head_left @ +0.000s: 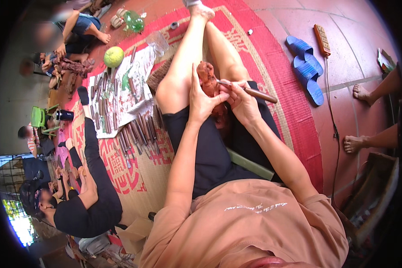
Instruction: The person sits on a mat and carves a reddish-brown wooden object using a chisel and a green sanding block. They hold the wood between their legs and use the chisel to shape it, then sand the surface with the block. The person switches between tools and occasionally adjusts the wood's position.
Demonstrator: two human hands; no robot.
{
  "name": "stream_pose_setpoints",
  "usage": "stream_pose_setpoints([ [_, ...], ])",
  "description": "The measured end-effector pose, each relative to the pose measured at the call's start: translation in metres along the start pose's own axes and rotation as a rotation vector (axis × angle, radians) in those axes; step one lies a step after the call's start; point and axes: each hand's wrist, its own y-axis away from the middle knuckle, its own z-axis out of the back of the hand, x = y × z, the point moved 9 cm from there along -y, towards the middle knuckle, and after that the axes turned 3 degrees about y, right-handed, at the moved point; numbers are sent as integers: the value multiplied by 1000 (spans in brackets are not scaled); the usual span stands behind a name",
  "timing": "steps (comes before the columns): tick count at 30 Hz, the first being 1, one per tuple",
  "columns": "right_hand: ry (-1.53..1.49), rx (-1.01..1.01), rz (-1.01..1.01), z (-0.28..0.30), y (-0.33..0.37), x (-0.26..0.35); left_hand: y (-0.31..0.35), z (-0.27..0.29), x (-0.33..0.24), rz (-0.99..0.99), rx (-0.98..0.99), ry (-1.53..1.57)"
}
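Between my thighs stands a reddish-brown wooden carving (pixel 205 71) with a rounded top; its lower part is partly hidden by my hands. My left hand (pixel 202 105) is closed on its side, with the thumb laid across the front. In my right hand (pixel 244 105) is a carving chisel (pixel 261 95). Its brown wooden handle sticks out to the right, and its metal blade points left at the carving. The fingertips of both hands meet near the blade, and whether the tip touches the wood is too small to tell.
Many chisels (pixel 140 129) lie on the mat and on a white cloth (pixel 140 67) to the left, below a green round fruit (pixel 114 56). Blue slippers (pixel 307 73) and a power strip (pixel 322 40) lie right. Other people sit left; bare feet (pixel 357 144) stand right.
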Motion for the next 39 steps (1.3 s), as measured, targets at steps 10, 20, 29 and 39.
stream_pose_setpoints([
  [10, 11, 180, 192, -94, 35, 70, 8, 10, -101, -71, -8, 567],
  [20, 452, 17, 452, -65, 46, 83, 13, -4, -46, -7, -49, 677],
  [29, 621, 91, 594, -90, 55, 100, 19, 2, -71, -108, -122, 434],
  [39, 682, 53, 516, -102, 69, 103, 26, 4, -79, -186, -170, 397],
])
